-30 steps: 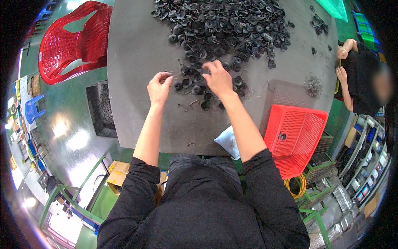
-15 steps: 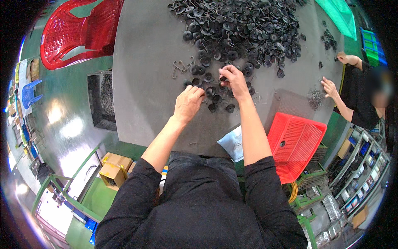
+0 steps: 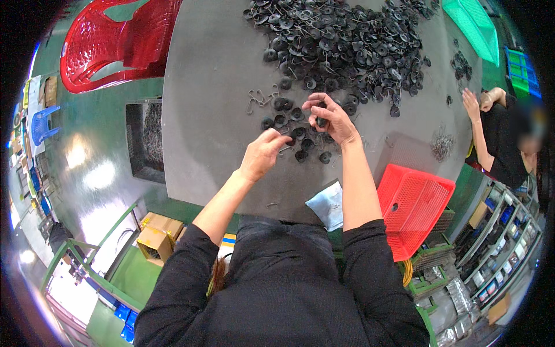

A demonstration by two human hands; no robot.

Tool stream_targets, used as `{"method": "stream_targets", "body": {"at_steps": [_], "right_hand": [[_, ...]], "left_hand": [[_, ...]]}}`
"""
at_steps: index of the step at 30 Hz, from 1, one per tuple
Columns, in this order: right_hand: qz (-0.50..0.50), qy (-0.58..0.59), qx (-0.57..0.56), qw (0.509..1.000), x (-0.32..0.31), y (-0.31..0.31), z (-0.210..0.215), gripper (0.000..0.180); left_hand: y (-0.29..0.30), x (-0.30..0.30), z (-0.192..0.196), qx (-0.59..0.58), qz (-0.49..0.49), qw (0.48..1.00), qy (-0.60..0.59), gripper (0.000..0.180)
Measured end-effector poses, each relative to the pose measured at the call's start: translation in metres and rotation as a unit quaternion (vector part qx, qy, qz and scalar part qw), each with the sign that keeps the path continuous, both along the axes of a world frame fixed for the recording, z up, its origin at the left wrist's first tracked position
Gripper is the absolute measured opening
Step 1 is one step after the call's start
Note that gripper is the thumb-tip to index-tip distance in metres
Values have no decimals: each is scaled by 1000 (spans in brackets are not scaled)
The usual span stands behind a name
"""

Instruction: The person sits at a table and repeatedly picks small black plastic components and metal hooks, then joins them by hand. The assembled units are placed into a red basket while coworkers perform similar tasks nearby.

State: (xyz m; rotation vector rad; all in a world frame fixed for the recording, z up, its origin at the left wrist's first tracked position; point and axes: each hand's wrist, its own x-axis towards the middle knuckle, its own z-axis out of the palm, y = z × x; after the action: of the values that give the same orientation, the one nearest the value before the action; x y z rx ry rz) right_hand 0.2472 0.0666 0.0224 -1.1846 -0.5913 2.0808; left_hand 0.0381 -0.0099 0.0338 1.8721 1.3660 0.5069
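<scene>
My right hand (image 3: 336, 122) has its fingers curled round a black rubber suction cup (image 3: 321, 121), held above the grey table. Just left of it, my left hand (image 3: 263, 155) is closed in a pinch; what sits between its fingertips is too small to make out. Several loose black suction cups (image 3: 301, 155) lie around and between my hands. Beyond them spreads a large pile of black cups with wire hooks (image 3: 341, 46). A few bare S-shaped wire hooks (image 3: 261, 98) rest to the left of the loose cups.
A red plastic basket (image 3: 413, 208) stands at the table's near right edge, beside a pale blue packet (image 3: 327, 205). Across on the right, a co-worker's hands (image 3: 480, 104) are near a heap of wire hooks (image 3: 442, 146). A red chair (image 3: 124, 43) is at the far left.
My right hand has turned and its fingers have spread a little round the cup. My left hand has moved slightly lower. The co-worker's hands have come together, away from the wire hooks.
</scene>
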Motion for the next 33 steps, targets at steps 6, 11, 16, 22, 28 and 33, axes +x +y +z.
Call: {"method": "stream_targets", "body": {"at_steps": [6,11,16,22,28,33], "right_hand": [[205,-495,289,793,-39,13,-29,21],[265,-588,301,702,-45,17,-33,28],[148,-253,113,949,-3,-3,-16,22],[73,37,-20,996,36,-37,-5,20],[12,182,36,983,25,-26,1,20],[168,-311,113,929,7,-4,-9,28]], "left_hand": [[13,-2,2,-59,134,985,-90,13],[27,-21,-36,-385,307,707,-508,16],[33,-29,-40,-347,234,821,-388,14],[48,-27,-19,-331,206,876,-284,13],[55,-39,-21,-415,222,813,-342,19],[60,-41,-16,-431,194,786,-398,23]]}}
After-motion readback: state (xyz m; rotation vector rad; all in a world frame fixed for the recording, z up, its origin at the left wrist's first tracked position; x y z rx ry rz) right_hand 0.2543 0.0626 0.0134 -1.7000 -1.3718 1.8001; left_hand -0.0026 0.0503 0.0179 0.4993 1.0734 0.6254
